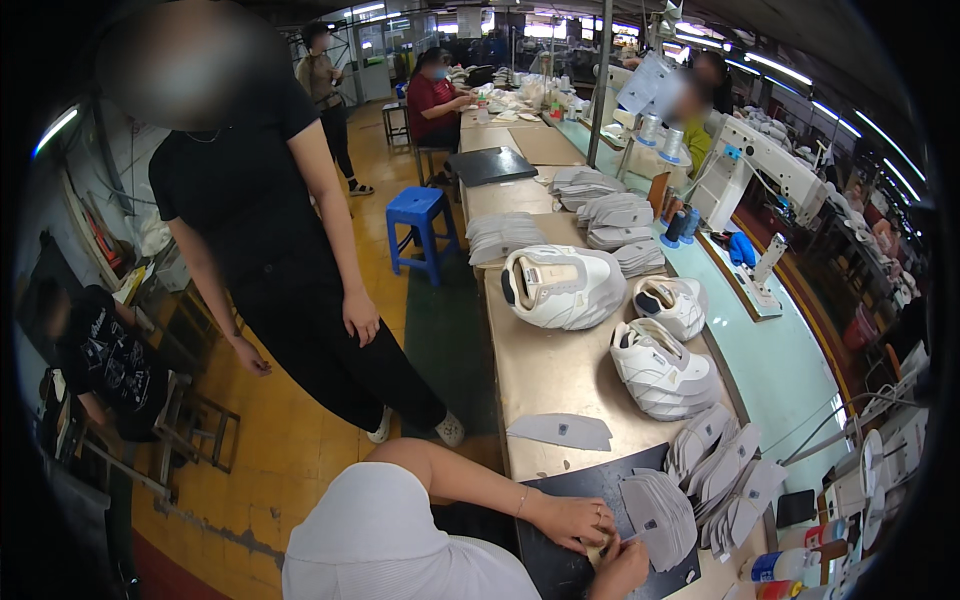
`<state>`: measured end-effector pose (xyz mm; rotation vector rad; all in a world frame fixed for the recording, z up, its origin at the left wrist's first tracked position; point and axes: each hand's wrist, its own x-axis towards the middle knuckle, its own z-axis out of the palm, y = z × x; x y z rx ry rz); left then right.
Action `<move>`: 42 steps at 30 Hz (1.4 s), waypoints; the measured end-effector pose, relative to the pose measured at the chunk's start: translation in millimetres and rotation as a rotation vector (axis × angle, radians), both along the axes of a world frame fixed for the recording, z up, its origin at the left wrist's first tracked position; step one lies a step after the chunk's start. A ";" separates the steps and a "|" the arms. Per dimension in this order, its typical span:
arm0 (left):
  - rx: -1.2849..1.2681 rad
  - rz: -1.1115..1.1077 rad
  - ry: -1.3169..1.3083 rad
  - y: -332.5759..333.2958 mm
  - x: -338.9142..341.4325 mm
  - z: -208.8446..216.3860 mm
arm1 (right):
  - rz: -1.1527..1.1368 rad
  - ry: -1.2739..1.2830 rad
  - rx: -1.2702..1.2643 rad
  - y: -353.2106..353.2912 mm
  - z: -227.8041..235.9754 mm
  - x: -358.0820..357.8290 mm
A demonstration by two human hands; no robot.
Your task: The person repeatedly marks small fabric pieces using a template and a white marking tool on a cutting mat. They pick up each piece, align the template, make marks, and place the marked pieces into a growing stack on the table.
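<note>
Head view: our left hand [573,522] and right hand [622,572], narrowed at one pale piece [597,552], grip unclear. Work seems unfinished; grey stack [662,522], status unknown.

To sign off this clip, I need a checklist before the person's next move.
1. Left hand and right hand both visible: ok.
2. Small beige piece between the hands identifiable: cannot tell, mostly covered.
3. Stack of grey, curved, flat pieces beside the right hand: ok.
4. Single grey, curved, flat piece gathered with that stack: not ok, lies apart.
5. White-and-grey rounded shoe uppers clear of both hands: ok.
</note>
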<state>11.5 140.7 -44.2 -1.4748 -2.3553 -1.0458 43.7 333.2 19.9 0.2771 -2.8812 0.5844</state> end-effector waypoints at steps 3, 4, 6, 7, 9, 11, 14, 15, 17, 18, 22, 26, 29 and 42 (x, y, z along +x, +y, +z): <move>-0.001 -0.024 0.007 0.5 -2.4 -0.5 | -0.062 -0.058 -0.109 7.0 -0.7 -2.3; -0.015 -0.036 -0.022 1.0 -3.6 -1.4 | -0.112 -0.151 -0.187 13.7 5.7 -2.0; -0.045 -0.060 -0.081 0.6 -7.9 -3.1 | -0.189 -0.194 -0.312 21.0 17.7 2.8; -0.053 -0.075 -0.114 1.7 -11.0 0.0 | -0.222 -0.139 -0.356 23.0 24.3 7.2; -0.071 -0.104 -0.182 1.4 -17.7 6.1 | -0.280 -0.106 -0.494 29.9 30.0 11.9; -0.063 -0.126 -0.218 1.5 -21.1 17.9 | -0.340 -0.147 -0.685 40.6 28.2 18.4; -0.066 -0.127 -0.221 2.0 -19.0 22.2 | -0.420 -0.102 -0.877 57.4 15.3 23.5; -0.068 -0.123 -0.213 1.7 -17.5 22.6 | -0.421 -0.072 -0.865 61.9 14.7 24.1; -0.067 -0.119 -0.191 2.1 -16.3 24.8 | -0.405 -0.056 -0.898 68.6 13.4 25.6; -0.066 -0.116 -0.180 2.3 -15.5 25.5 | -0.399 -0.044 -0.907 71.3 10.3 26.4; -0.086 -0.092 -0.138 -0.4 -12.4 27.8 | -0.457 -0.062 -0.838 75.3 12.7 30.3; -0.163 -0.014 -0.197 -20.7 -11.9 47.8 | -0.362 -0.015 -0.879 86.3 -13.0 34.4; -0.142 0.109 -0.132 -42.2 -13.5 41.0 | -0.309 0.005 -0.922 91.4 -41.5 31.2; -0.019 0.854 -0.165 -150.4 -9.3 34.8 | -0.313 -0.019 -0.919 71.6 -10.8 38.0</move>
